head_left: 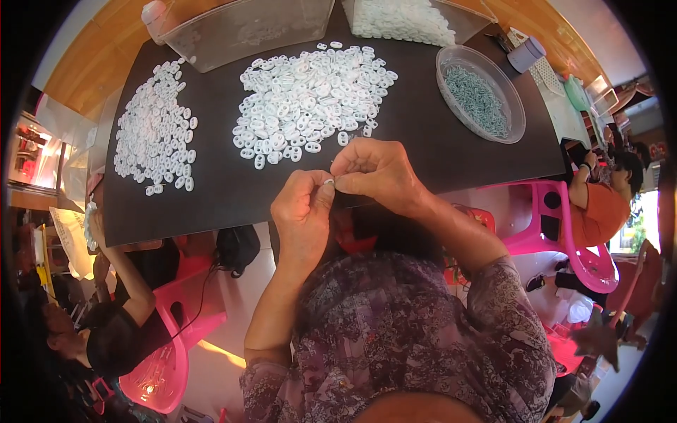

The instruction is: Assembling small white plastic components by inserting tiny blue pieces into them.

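Close together at the table's near edge, both my hands are pinched. Between thumb and forefinger, my left hand (302, 204) grips a small white plastic piece (328, 182), mostly covered by the fingertips. My right hand (381, 174) meets it from the right, thumb and fingers pressed together; whatever they hold is too small to make out. Just beyond my hands lies a large heap of white oval two-holed plastic pieces (310, 99). A second spread of the same ovals (155, 130) covers the table's left. At the right sits a round clear dish (520, 120) with many thin metallic pins or screws (476, 99).
Two clear plastic bins stand along the far edge, the left bin (254, 32) and a right bin (476, 14) holding white pieces. A grey-lidded container (527, 54) is beside the dish. People sit on both sides, near pink plastic chairs (546, 211). The dark table (423, 151) ends before my body.
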The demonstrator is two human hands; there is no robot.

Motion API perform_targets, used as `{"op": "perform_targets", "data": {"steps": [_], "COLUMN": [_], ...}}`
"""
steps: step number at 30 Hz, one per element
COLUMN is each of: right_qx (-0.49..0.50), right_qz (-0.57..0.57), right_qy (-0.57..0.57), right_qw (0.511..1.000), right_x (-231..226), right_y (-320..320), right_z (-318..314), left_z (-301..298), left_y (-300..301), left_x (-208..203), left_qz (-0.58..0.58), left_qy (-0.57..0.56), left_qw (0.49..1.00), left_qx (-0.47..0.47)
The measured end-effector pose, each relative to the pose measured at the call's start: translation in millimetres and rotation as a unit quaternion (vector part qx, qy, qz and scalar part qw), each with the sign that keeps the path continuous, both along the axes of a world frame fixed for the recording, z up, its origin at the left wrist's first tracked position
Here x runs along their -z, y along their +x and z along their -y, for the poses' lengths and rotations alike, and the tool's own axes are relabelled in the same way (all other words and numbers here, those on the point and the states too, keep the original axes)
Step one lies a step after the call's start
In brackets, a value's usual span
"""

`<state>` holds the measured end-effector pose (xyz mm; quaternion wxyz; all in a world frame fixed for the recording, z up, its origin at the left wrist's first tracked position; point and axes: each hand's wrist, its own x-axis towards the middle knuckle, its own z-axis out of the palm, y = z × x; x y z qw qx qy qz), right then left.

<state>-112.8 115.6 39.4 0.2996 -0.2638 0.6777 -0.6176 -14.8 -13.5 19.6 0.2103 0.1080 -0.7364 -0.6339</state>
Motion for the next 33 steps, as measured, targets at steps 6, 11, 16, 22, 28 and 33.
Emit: {"op": "perform_targets", "data": {"steps": [6,11,16,22,28,33], "right_qx": [0.036,0.062,0.046,0.167,0.086,-0.032], "right_qz": [0.012,-0.007,-0.007,-0.172,-0.511,-0.649], "right_qy": [-0.003,-0.011,0.009,0.048,0.067,0.086], "right_qw": [0.999,0.998,0.999,0.97,0.852,0.755], "right_x": [4.7,9.3,8.5,4.1,13.7,11.2], "right_y": [5.4,11.2,10.0,-26.0,-50.8,-61.4], "right_z": [-1.7,-2.9,-6.6,-20.5,-5.8,8.5], "left_z": [-3.1,-6.2,-8.2,0.7,1.3,1.0], "left_y": [1.3,3.1,-1.3,-4.2,-6.9,-7.3], "left_x": [7.1,10.6,5.2,7.6,6.0,5.8], "left_qz": [0.006,0.021,0.031,0.013,0.017,0.017], "left_qy": [0.007,0.06,0.237,0.302,0.293,0.294], "left_qw": [1.0,0.998,0.971,0.953,0.956,0.955], "left_qx": [0.005,0.007,0.008,0.015,0.02,0.018]}}
